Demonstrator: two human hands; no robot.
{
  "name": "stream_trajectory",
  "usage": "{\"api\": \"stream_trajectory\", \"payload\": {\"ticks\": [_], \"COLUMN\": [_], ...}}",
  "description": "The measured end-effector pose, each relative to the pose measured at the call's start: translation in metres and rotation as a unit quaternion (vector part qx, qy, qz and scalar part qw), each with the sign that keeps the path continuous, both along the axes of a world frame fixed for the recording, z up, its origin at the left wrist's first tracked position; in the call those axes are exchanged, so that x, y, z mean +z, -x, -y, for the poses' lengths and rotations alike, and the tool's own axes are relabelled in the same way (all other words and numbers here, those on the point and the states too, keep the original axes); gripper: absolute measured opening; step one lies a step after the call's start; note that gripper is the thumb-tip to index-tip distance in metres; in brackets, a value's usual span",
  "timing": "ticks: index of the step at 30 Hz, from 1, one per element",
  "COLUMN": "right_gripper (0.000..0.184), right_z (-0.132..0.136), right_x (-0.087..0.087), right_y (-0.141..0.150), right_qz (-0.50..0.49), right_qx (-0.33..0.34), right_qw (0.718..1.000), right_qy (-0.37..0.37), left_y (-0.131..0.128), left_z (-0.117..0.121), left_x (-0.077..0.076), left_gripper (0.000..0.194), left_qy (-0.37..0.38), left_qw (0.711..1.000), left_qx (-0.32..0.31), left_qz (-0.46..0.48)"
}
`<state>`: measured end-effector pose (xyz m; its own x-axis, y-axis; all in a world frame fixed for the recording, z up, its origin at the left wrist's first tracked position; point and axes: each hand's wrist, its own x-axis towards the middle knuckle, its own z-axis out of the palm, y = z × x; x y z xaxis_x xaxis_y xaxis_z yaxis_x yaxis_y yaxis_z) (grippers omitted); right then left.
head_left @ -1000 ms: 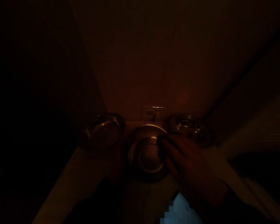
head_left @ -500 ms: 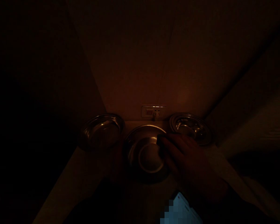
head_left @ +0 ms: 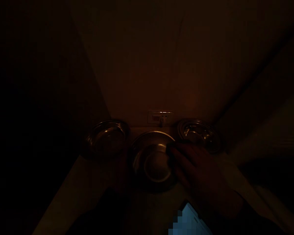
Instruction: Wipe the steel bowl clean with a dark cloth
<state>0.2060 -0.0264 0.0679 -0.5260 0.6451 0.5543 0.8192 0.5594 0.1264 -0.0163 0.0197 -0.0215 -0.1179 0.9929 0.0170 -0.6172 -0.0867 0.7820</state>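
Note:
A shiny metal bowl (head_left: 158, 168) sits in the middle, its rim and round base catching a little light. My right hand (head_left: 193, 163) reaches over its right side, fingers bent together at the inner wall. Something dark shows at the fingertips, too dim to name. On the bowl's left side my left hand (head_left: 121, 174) is barely visible in deep shadow, its fingers lost in the dark. The dark left sleeve (head_left: 100, 209) comes in from below.
Metal dishes stand at the back left (head_left: 107, 138) and back right (head_left: 198, 133) of the pale table (head_left: 61, 192). A wall socket plate (head_left: 160, 117) is behind the bowl. A lit phone screen (head_left: 191, 220), partly pixelated, shows at the bottom. The surroundings are very dark.
The view has grown dimmer. My right hand has shifted very slightly right and down along the bowl's side; the bowl has hardly moved.

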Motion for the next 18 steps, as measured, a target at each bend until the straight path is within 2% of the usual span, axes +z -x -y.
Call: {"api": "stream_trajectory", "payload": {"ticks": [5, 9, 12, 16, 18], "right_gripper": [0.030, 0.031, 0.034, 0.036, 0.036], "right_z": [0.015, -0.008, -0.019, 0.002, 0.016], "right_x": [-0.012, -0.002, 0.000, -0.018, -0.027], "right_y": [-0.012, -0.008, -0.008, -0.018, -0.024], "right_qz": [-0.030, -0.063, -0.086, -0.076, -0.057], "right_qx": [0.016, 0.028, 0.047, 0.054, 0.057], "right_qw": [0.999, 0.997, 0.993, 0.994, 0.995], "right_qy": [0.007, 0.035, 0.066, 0.058, 0.053], "left_y": [-0.019, -0.028, -0.029, -0.025, -0.018], "left_z": [0.001, 0.002, 0.002, 0.001, 0.003], "left_x": [0.015, 0.025, 0.027, 0.022, 0.018], "left_gripper": [0.032, 0.033, 0.032, 0.033, 0.026], "left_qy": [0.030, 0.049, 0.064, 0.087, 0.099], "left_qw": [0.999, 0.999, 0.998, 0.994, 0.991], "left_qx": [-0.010, -0.011, -0.001, 0.026, 0.047], "left_qz": [-0.002, -0.007, -0.017, -0.052, -0.079]}}
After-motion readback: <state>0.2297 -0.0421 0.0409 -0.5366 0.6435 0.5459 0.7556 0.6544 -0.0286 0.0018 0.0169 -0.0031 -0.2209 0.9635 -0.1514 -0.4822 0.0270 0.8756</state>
